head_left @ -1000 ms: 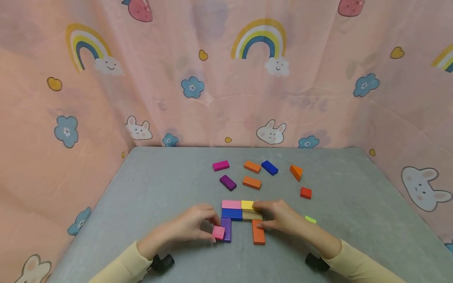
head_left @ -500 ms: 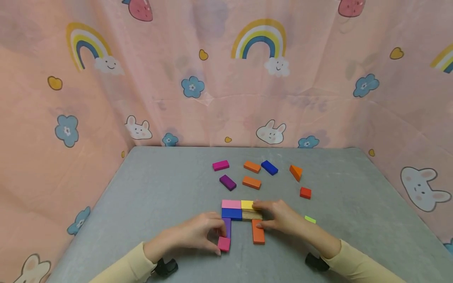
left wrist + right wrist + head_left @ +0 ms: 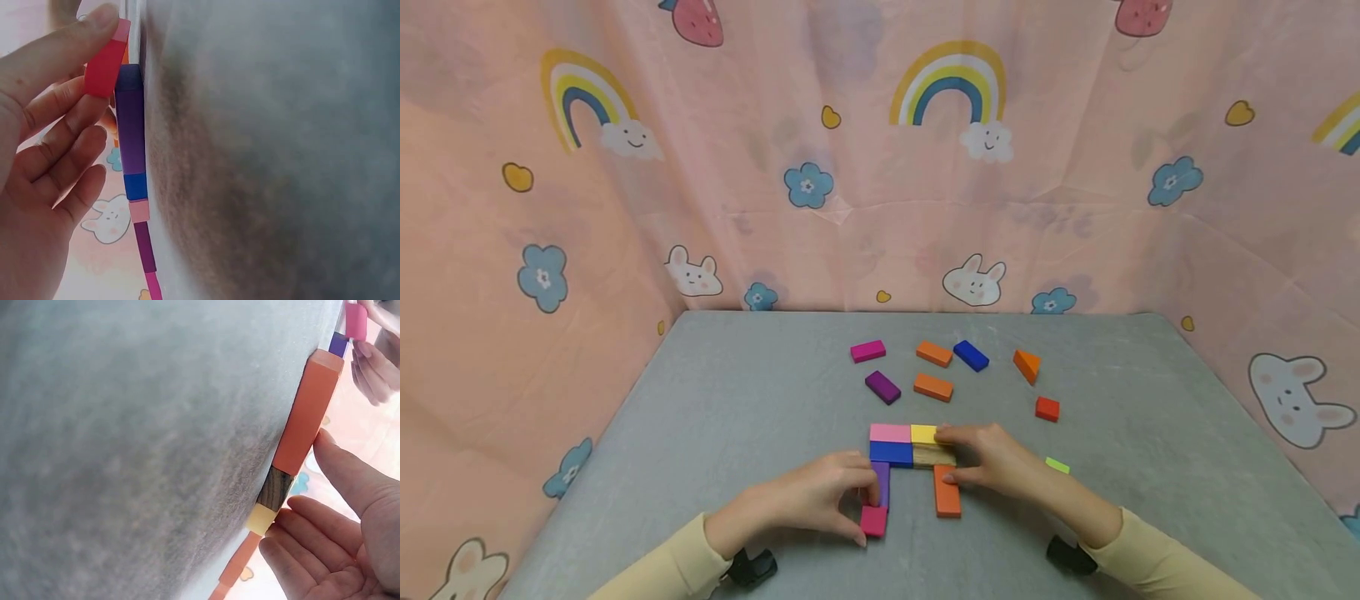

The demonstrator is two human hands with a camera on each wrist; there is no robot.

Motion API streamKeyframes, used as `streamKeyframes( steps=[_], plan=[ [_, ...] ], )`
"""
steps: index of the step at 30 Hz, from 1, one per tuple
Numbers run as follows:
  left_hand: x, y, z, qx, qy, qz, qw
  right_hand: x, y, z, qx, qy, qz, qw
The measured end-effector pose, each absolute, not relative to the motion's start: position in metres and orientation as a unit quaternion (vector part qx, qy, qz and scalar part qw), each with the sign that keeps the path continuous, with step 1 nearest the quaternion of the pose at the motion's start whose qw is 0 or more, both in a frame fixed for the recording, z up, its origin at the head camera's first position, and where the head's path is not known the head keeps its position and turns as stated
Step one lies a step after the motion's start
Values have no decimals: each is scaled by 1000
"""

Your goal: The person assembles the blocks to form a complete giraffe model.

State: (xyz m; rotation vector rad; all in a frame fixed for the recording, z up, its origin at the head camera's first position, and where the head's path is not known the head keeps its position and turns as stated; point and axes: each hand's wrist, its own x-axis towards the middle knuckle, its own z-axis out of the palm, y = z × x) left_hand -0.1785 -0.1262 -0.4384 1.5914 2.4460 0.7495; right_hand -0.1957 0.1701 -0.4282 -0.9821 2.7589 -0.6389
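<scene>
My left hand (image 3: 816, 496) pinches a small pinkish-red block (image 3: 873, 522) between thumb and fingers, at the near end of a flat purple block (image 3: 882, 483). In the left wrist view the red block (image 3: 104, 70) appears slightly raised above the purple block's end. Beyond lie a blue block (image 3: 891, 453), a pink block (image 3: 891, 432), a wood-grain block (image 3: 931, 456) and a yellow block (image 3: 922, 433), side by side. My right hand (image 3: 996, 458) rests with its thumb on an orange block (image 3: 948, 498) and its fingertips at the yellow block, partly covering it.
Loose blocks lie farther back: magenta (image 3: 868, 352), dark purple (image 3: 883, 387), a blue one (image 3: 972, 356) and two orange ones. An orange triangle (image 3: 1027, 366), a red block (image 3: 1048, 409) and a lime-green block (image 3: 1057, 466) lie to the right. A patterned curtain (image 3: 865, 233) stands behind the table.
My left hand has carried the pinkish block from above the purple block toward me, to its near end, and tilted it slightly. The right hand has stayed in place.
</scene>
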Motion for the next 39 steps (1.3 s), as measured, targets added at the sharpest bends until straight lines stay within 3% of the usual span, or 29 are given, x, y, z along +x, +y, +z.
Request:
streamKeyframes(
  steps=[9,23,39],
  plan=[
    [-180,-131,-441,517,817,249,57,-196,169,-429,-325,921,-205,68],
    [-187,-140,-450,460,821,302,152,-196,170,-429,-328,920,-207,65],
    [-185,-136,-448,453,822,301,167,-197,169,-430,-320,920,-210,76]
  ],
)
